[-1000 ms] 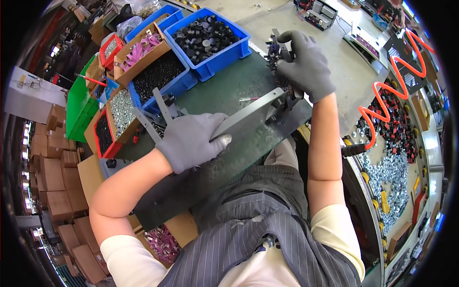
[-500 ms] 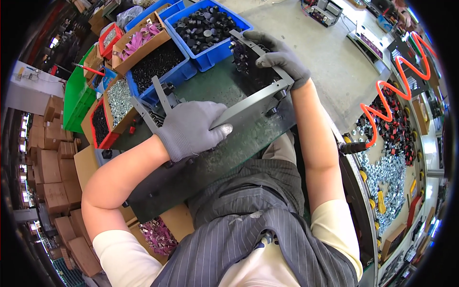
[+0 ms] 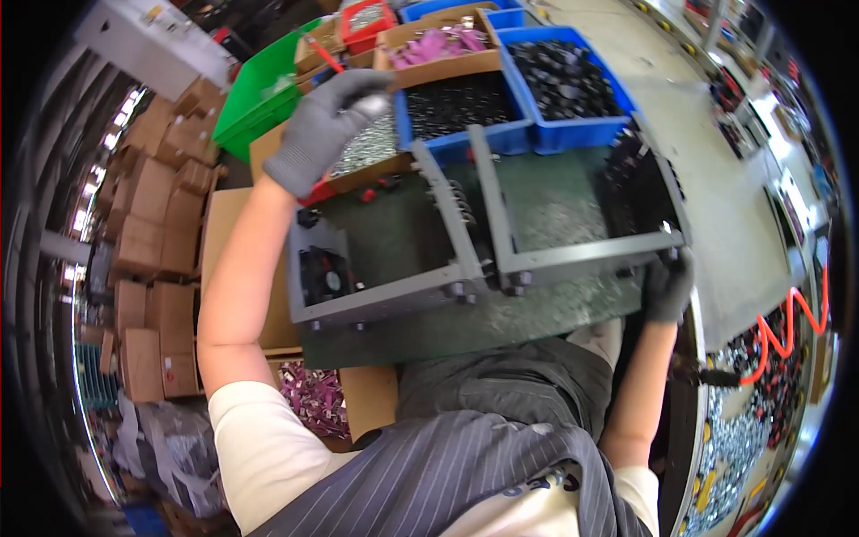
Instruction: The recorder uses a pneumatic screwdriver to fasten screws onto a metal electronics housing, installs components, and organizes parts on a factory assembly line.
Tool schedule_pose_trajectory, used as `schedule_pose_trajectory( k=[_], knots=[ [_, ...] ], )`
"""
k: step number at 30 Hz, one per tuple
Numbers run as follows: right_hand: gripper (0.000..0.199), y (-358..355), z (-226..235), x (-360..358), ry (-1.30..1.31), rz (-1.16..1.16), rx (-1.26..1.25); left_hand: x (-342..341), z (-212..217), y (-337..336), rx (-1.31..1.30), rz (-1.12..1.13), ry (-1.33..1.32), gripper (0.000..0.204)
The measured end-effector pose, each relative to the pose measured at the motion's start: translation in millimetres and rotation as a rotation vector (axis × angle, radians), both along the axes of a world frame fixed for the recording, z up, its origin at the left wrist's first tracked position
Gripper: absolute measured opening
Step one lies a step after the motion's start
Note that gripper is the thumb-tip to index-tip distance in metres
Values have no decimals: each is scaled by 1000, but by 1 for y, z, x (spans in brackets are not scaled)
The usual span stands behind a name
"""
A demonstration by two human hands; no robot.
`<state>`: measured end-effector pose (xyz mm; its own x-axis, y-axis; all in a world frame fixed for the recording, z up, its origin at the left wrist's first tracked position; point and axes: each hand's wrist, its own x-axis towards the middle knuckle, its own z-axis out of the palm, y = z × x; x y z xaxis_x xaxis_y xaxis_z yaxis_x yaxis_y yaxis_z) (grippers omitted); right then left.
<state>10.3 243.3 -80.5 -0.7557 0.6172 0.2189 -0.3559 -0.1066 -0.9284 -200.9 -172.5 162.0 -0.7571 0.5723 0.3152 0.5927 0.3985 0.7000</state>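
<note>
Two grey metal U-shaped frames stand side by side on a dark green tabletop [image 3: 403, 345]. The left frame [image 3: 385, 294] carries a black fan-like part and bolts; the right frame [image 3: 591, 254] has black parts on its far right side. My left hand [image 3: 327, 130], in a grey glove, is raised over the carton of small silver fasteners [image 3: 369, 148], fingers curved and apart, with nothing visible in them. At the near right corner of the right frame is my gloved right hand [image 3: 669, 288]. It is blurred, its fingers partly hidden, so its grip is unclear.
Beyond the frames stand blue bins of small black parts [image 3: 461, 107] and black caps [image 3: 564, 80], a carton of pink pieces [image 3: 438, 45] and a green crate [image 3: 259, 98]. Cartons [image 3: 148, 215] are stacked left. A coiled orange hose [image 3: 796, 322] hangs right.
My left hand has let go of the frame and risen to the far left. My right hand has come down from the frame's far end to its near corner. The view has turned.
</note>
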Motion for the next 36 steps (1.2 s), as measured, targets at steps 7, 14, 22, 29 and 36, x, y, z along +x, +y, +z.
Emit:
schedule_pose_trajectory(
  k=[7,14,22,29,36],
  knots=[
    [43,-32,20,21,205,148,-385,-70,-80,-185,-458,623,-52,40],
    [48,-12,1,27,178,193,-322,-106,-123,-199,-731,656,-16,47],
    [43,-30,0,85,-58,181,-307,-115,-122,-193,-807,600,-237,44],
    [32,-31,48,173,-1111,724,-17,-132,-134,-215,-432,726,-469,33],
    [30,86,94,231,-1344,342,136,-139,-134,-228,775,698,-948,29]
  ],
)
